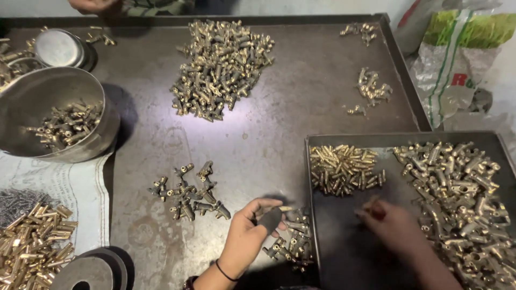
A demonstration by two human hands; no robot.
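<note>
My left hand (248,236) holds a dark T-shaped fitting (270,219) with a small brass tip at its end, just left of the metal tray's rim (308,177). Under it lies a small cluster of brass fittings (290,244). My right hand (391,225) reaches into the tray with its fingers pinched together; it is blurred, and whether anything is between the fingertips I cannot tell. In the tray lie a pile of short brass pins (344,167) and a bigger heap of T-shaped fittings (462,193).
A large heap of fittings (220,67) lies at the table's far middle, and a smaller group (188,192) near my left hand. A steel bowl (54,118) with fittings stands left. Brass pins (32,247) lie on cloth bottom left. Another person's hand (94,5) shows at the top.
</note>
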